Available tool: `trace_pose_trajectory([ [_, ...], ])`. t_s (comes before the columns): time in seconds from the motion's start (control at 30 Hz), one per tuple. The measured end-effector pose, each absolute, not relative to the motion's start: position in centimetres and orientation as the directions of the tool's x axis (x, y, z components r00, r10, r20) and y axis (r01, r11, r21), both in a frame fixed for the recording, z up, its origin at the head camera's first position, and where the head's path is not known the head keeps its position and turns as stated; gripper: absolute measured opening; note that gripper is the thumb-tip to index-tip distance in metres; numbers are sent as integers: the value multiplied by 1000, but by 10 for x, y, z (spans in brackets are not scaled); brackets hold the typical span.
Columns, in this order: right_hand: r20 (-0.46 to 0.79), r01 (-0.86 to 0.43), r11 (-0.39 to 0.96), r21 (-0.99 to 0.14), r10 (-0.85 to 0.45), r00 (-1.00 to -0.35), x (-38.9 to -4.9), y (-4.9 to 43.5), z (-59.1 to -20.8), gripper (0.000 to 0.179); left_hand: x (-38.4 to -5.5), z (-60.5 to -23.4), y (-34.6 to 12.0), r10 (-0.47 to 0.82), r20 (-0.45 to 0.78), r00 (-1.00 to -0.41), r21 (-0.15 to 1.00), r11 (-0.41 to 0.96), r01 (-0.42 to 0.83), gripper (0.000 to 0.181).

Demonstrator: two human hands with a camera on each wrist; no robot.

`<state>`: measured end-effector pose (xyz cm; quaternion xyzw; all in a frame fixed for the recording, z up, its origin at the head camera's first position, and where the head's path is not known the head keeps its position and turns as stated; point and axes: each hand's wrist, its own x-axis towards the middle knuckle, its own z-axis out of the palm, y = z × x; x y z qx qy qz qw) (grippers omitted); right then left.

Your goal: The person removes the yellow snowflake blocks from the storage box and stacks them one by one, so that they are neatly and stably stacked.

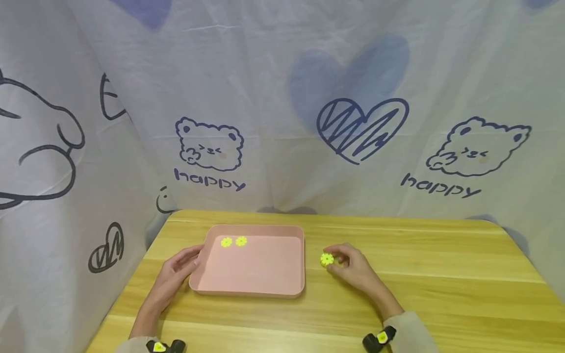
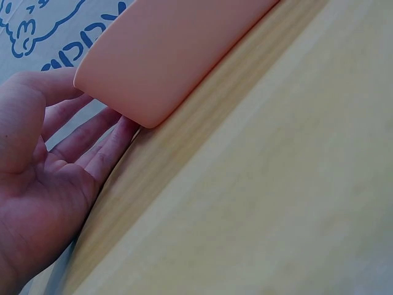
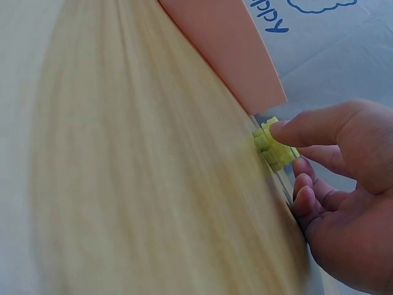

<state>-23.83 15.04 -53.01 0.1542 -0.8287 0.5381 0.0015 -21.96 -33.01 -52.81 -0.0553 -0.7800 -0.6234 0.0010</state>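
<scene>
A shallow pink tray (image 1: 247, 264) stands on the table, with two yellow flower-shaped pieces, one (image 1: 226, 242) left of the other (image 1: 241, 240), near its back left corner. My left hand (image 1: 172, 275) holds the tray's left side, thumb near the rim and fingers lower down the wall; the tray corner hides the fingertips in the left wrist view. To the right of the tray, my right hand (image 1: 355, 269) pinches another yellow flower-shaped piece (image 1: 327, 259) between thumb and fingers. Its notched edge looks thick in the right wrist view, close to the tabletop.
The wooden table (image 1: 441, 274) extends to the right of the right hand and in front of the tray. A pale printed cloth (image 1: 273, 162) hangs behind the table and along its left side.
</scene>
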Motion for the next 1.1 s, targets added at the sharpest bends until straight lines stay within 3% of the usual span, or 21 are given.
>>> trace_pose_trajectory([
  [1.1, 173, -257, 371, -892, -246, -954, -238, 150, -530, 36, -221, -531, -333, 86, 82, -993, 974, 206, 99, 50],
])
